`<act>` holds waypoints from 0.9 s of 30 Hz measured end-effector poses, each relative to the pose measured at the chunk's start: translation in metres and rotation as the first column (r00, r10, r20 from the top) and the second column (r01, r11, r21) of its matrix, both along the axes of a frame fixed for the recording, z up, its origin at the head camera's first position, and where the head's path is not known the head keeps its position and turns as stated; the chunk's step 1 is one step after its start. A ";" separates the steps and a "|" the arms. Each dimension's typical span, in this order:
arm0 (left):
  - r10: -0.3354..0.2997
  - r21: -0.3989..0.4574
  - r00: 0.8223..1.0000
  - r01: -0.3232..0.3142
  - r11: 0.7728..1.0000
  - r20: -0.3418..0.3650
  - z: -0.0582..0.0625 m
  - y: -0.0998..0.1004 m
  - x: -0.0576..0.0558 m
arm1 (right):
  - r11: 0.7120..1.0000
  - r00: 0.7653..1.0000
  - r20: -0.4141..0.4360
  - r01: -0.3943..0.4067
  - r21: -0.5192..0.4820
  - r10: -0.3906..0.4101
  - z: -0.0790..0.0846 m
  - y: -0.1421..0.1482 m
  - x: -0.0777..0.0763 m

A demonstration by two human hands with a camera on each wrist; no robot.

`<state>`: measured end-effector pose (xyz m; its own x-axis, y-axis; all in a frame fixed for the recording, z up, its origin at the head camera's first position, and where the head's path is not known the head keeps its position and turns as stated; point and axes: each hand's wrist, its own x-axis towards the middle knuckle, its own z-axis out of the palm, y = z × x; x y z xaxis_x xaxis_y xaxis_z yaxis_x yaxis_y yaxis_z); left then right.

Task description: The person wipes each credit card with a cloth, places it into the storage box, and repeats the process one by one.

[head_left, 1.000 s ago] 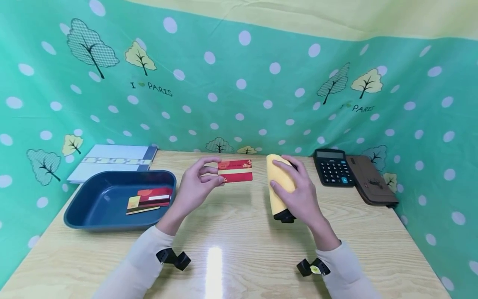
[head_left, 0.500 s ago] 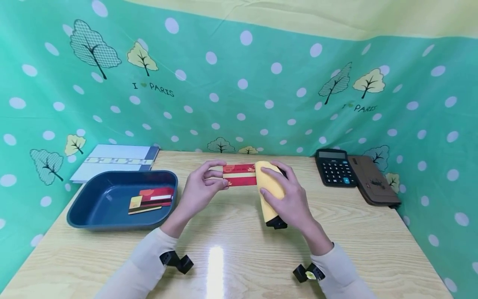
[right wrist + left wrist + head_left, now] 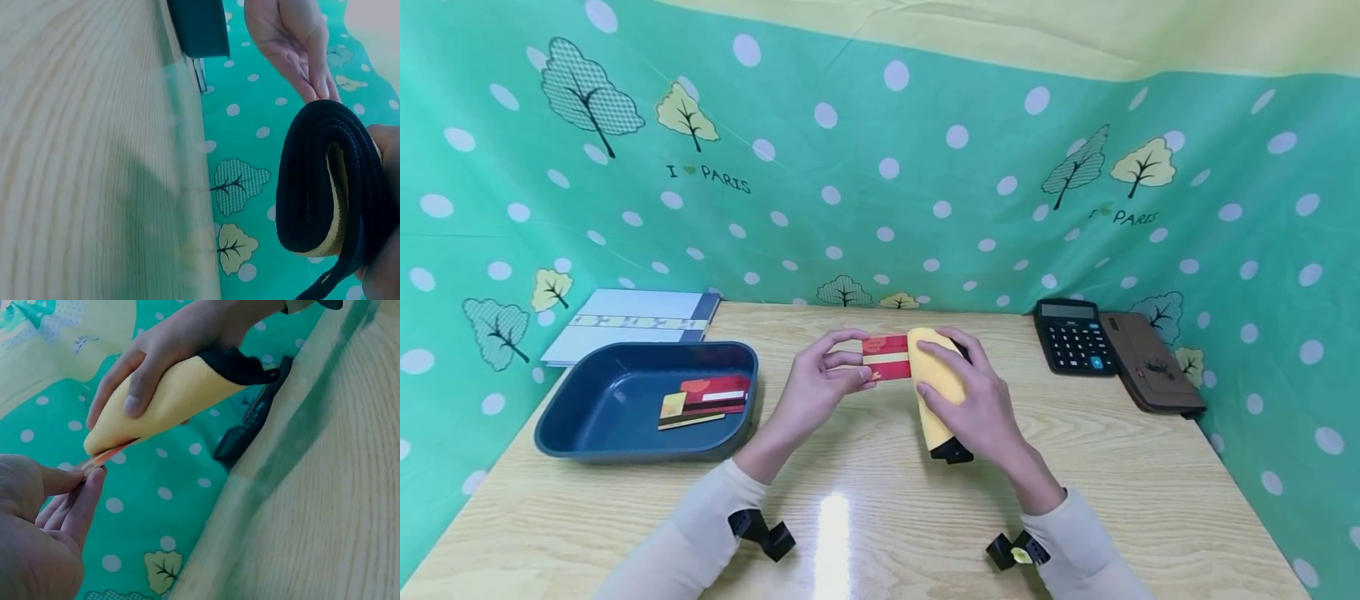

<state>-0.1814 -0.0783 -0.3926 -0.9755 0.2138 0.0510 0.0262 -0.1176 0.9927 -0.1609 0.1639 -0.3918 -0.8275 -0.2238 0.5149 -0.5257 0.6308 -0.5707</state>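
Note:
My left hand (image 3: 829, 375) pinches a red bank card (image 3: 886, 358) with a pale stripe by its left end, between thumb and fingers. The card's right end goes out of sight at the edge of a yellow folded thing with black edging (image 3: 934, 392). In the left wrist view the card (image 3: 115, 453) enters a slit along the side of that yellow thing (image 3: 169, 397). My right hand (image 3: 973, 396) grips it from the right, above the table. The right wrist view shows its black end (image 3: 319, 181) in several folded layers, yellow inside.
A dark blue tray (image 3: 572, 437) with several cards (image 3: 707, 398) inside stands at the left. Behind it lies a pale blue notebook (image 3: 632, 312). A black calculator (image 3: 1072, 337) and a brown wallet (image 3: 1152, 362) lie at the back right. A dotted green cloth (image 3: 880, 183) hangs behind.
My hands came together: the left moved right with the card, the right moved left with the yellow thing. The card's right end, in plain view before, is now hidden at the yellow thing's edge.

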 end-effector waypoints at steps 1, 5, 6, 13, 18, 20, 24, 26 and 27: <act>-0.001 0.003 1.000 0.001 1.000 0.003 0.000 0.001 0.001 | 1.000 1.000 0.002 -0.006 -0.002 0.006 0.000 -0.001 0.001; 0.000 0.021 1.000 0.000 1.000 0.012 -0.001 0.005 0.003 | 1.000 1.000 0.002 -0.026 -0.007 0.026 0.000 -0.005 0.003; -0.003 0.025 1.000 0.003 1.000 0.013 -0.002 0.006 0.004 | 1.000 1.000 -0.001 -0.030 -0.007 0.030 0.000 -0.006 0.004; -0.054 0.065 0.998 0.055 0.996 -0.014 -0.006 0.011 0.007 | 0.997 0.997 -0.037 -0.074 0.003 0.074 -0.004 -0.013 0.009; -0.074 0.071 0.997 0.075 0.995 -0.025 -0.007 0.013 0.008 | 0.995 0.993 -0.058 -0.101 0.001 0.101 -0.004 -0.019 0.014; -0.067 0.061 0.998 0.068 0.996 -0.018 -0.007 0.013 0.008 | 0.994 0.993 -0.060 -0.106 0.002 0.106 -0.004 -0.020 0.015; -0.059 0.037 0.998 0.059 0.998 -0.002 -0.007 0.013 0.009 | 0.994 0.992 -0.064 -0.107 0.012 0.107 -0.004 -0.022 0.017; -0.057 0.022 0.998 0.057 0.998 0.000 -0.007 0.013 0.010 | 0.994 0.992 -0.066 -0.107 0.017 0.108 -0.005 -0.022 0.017; -0.056 0.015 0.998 0.056 0.998 -0.001 -0.007 0.012 0.010 | 0.994 0.992 -0.066 -0.108 0.019 0.109 -0.005 -0.022 0.017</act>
<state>-0.1717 -0.0660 -0.3994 -0.9619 0.2676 0.0551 0.0195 -0.1339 0.9908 -0.1441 0.1420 -0.3964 -0.7617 -0.3188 0.5640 -0.6283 0.5760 -0.5229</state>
